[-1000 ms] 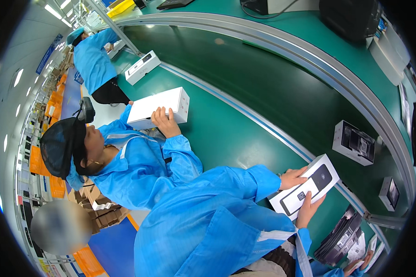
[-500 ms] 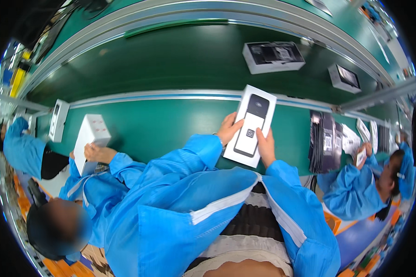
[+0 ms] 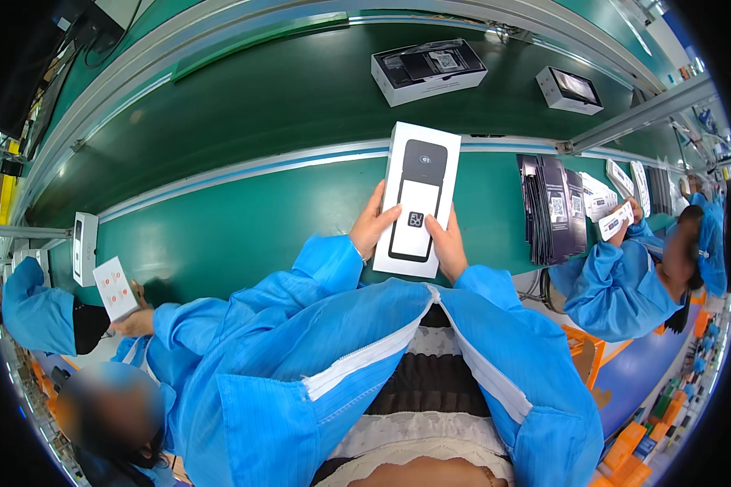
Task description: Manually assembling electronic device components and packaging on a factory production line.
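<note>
A white box (image 3: 391,243) with a picture of a handheld device on its lid is held in front of me, tilted slightly. My left hand (image 3: 373,222) grips its left edge, thumb lying on the lid. On the opposite edge, my right hand (image 3: 447,246) has its thumb on the lid too, and its fingers wrap behind. The box's underside and the fingertips beneath it are hidden. Just right of it, on the green bench (image 3: 300,195), stands a row of dark printed leaflets (image 3: 554,213).
On the conveyor (image 3: 260,97) beyond the rail lie a box with black packaging (image 3: 430,69) and a smaller box (image 3: 570,89). At left, a co-worker handles a white box (image 3: 116,290); another, at right, holds a white card (image 3: 616,221). A metal post (image 3: 642,114) crosses at right.
The view has shifted, and the box in my hands stands more upright in it. The left co-worker's box has moved left and turned. My grip remains on both edges.
</note>
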{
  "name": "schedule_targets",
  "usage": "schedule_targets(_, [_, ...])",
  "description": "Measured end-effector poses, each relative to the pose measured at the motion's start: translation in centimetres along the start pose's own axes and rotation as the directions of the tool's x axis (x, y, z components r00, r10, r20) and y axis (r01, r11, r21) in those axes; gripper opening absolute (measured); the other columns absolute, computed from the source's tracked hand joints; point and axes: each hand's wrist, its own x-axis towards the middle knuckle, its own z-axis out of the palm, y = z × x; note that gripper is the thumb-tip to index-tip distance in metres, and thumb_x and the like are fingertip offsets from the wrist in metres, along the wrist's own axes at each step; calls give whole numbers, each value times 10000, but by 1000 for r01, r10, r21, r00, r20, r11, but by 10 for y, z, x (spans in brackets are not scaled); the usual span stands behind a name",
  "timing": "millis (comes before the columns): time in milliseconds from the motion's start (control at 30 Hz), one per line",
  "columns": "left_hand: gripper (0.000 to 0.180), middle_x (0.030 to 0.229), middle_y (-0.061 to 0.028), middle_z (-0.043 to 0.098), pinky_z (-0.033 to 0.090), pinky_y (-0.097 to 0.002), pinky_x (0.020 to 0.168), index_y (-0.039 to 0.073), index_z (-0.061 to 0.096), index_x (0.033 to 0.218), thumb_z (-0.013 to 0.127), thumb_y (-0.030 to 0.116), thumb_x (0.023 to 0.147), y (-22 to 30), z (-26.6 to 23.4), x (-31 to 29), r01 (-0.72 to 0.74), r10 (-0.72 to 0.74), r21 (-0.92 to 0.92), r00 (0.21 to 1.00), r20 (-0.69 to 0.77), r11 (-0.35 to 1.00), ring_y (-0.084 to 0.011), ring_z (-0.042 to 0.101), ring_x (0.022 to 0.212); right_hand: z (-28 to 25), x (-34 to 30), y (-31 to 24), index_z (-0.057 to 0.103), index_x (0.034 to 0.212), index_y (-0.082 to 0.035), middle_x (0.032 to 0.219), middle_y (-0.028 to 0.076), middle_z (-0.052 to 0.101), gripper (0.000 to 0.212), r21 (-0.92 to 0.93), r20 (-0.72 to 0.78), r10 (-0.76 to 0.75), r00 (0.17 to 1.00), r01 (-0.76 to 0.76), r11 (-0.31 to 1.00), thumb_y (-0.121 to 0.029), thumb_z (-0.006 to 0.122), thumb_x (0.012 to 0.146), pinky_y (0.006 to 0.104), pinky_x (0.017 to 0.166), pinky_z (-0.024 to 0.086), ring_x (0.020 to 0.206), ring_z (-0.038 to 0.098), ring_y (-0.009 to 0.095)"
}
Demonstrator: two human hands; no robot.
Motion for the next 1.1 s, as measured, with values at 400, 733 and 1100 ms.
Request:
schedule_targets(400, [1266, 1437, -169, 186, 175, -403, 1073, 106, -125, 1410, 824, 297, 595, 22, -3, -26, -227, 142, 382, 961, 237, 896, -292, 217, 1325, -5, -8, -43, 181, 1379, -12, 1204, 160, 450, 967, -29, 151, -249, 957, 256, 966, -336, 743, 662, 346, 950, 365, 1112, 461, 237])
schedule_targets(733, [1149, 1300, -203, 364, 210, -420, 1038, 59, 170, 1406, 814, 398, 517, 138, -41, -33, -398, 131, 864, 917, 376, 309, -352, 357, 1202, -14, -2, -69, 236, 1369, -8, 1190, 227, 438, 1084, -633, 334, -267, 904, 425, 647, -407, 808, 539, 396, 952, 345, 1101, 438, 352])
schedule_targets(1100, [951, 1214, -132, 457, 334, -343, 971, 8, 314, 1322, 820, 258, 557, 102, -34, -49, -313, 276, 463, 950, 147, 829, -239, 442, 1146, -3, 2, -87, 277, 1350, -20, 1192, 193, 454, 989, -734, 543, -250, 801, 598, 322, -352, 787, 571, 431, 962, 287, 1112, 407, 356])
